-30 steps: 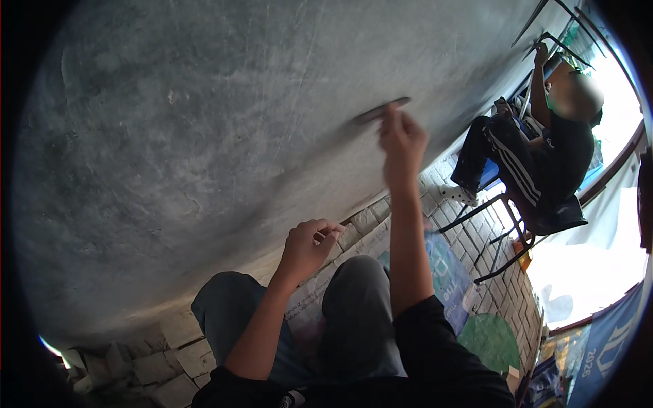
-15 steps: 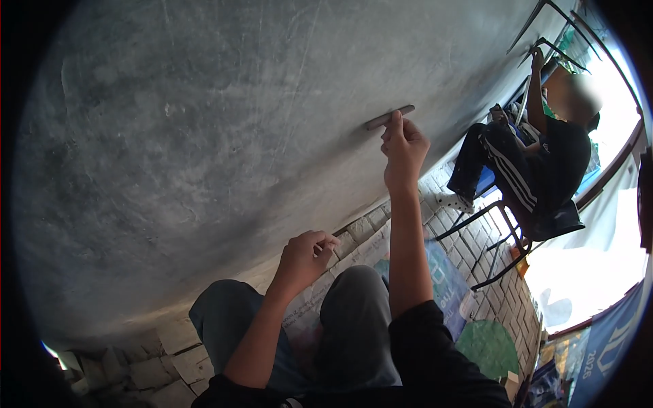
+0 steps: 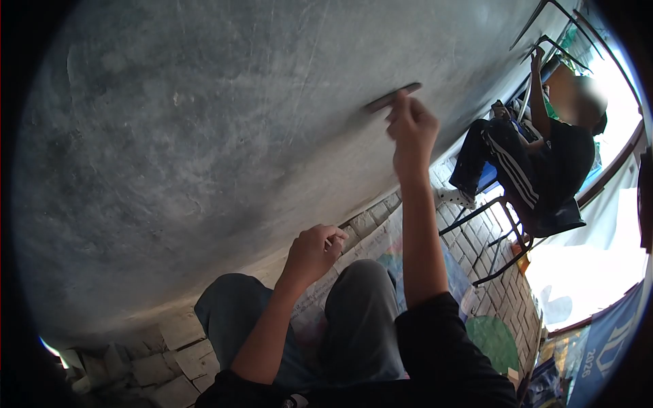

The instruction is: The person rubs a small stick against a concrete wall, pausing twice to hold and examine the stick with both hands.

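Up on the grey wall (image 3: 204, 136), my right hand (image 3: 415, 132) grips a thin, dark brown bar (image 3: 393, 97), its long side lying along the surface. The hand is a little blurred, and what kind of tool the bar is cannot be made out. Lower down, my left hand (image 3: 316, 251) hovers above my knees, apart from the wall. Its fingers are loosely curled in, and nothing shows in them.
Another person (image 3: 568, 153) sits on a dark-framed chair (image 3: 500, 272) at the right, one arm raised towards the wall. Printed sheets and a green round piece (image 3: 493, 343) lie on the brick floor (image 3: 513, 299). A banner (image 3: 602, 353) hangs at lower right.
My right hand has moved up the wall and slightly right, carrying the dark bar. My left hand has shifted slightly up and right, its fingers still curled.
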Motion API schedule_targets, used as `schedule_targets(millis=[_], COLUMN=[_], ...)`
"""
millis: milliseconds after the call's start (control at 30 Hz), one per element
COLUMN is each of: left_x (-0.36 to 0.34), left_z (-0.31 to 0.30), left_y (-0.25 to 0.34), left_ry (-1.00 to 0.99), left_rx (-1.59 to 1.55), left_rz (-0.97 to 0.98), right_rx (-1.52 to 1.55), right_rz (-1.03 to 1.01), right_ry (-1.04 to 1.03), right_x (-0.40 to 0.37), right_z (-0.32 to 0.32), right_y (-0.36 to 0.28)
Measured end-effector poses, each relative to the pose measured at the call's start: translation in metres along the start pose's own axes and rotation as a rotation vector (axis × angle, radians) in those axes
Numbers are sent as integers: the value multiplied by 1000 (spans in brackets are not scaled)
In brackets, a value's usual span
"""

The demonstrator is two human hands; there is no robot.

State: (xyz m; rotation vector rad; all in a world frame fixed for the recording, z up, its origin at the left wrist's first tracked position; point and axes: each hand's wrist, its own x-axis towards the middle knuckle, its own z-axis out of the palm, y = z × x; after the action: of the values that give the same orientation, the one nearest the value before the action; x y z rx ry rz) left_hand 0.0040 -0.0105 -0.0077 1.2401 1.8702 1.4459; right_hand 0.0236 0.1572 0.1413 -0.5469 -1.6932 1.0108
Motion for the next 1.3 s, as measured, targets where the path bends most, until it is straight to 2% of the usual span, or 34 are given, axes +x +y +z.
schedule_targets(millis=[33,100,167,233,300,367,433,500,600,633,700,733,800,833,900,933,967,1033,1067,1100,1167,1233,1300], left_x=[1,2,3,4,3,2,-2,-1,1,1,-2,-3,-3,-1,-2,-6,-7,-1,0,-1,-1,-3,-2], left_z=[-1,0,2,4,5,4,8,5,3,3,6,4,4,3,3,5,5,1,1,2,0,0,-1], left_y=[1,2,-1,1,3,5,5,6,9,7,3,4,6,4,2,1,2,3,3,2,1,5,10], left_ry=[2,-70,-59,-39,-66,-75,-93,-47,-117,-116,-59,-54,-84,-83,-98,-103,-90,-61,-73,-92,-94,-91,-119], left_rx=[3,-21,-5,23,-33,22,62,58,70,66,103,114,76,80,155,152,149,160,157,154,151,149,70], left_rz=[4,-46,-36,-12,-34,-32,-39,24,-42,-48,0,9,24,25,-3,-10,1,33,15,-10,-3,15,-22], right_rx=[-108,-113,168,248,-12,-84,299,326,-69,173,350,361,24,28,426,472,473,290,320,321,466,488,211], right_rz=[8,-5,25,16,-40,-63,48,28,-85,-5,31,21,79,77,84,170,173,125,144,144,82,132,185], right_ry=[-61,-138,66,83,-161,-164,47,108,-131,-3,151,154,-161,-161,24,151,156,0,-224,-224,98,178,-52], right_x=[-18,-19,15,9,-33,-12,15,6,-26,-10,24,9,-36,-28,1,14,9,-13,-40,-30,10,11,-23], right_z=[9,11,-6,-1,22,11,-4,6,18,10,-7,0,19,18,4,-2,-1,14,22,18,0,-2,17], right_y=[-8,-5,1,0,-15,-6,-6,0,-9,-3,19,8,-21,-13,13,6,8,0,-26,-18,15,16,-11])
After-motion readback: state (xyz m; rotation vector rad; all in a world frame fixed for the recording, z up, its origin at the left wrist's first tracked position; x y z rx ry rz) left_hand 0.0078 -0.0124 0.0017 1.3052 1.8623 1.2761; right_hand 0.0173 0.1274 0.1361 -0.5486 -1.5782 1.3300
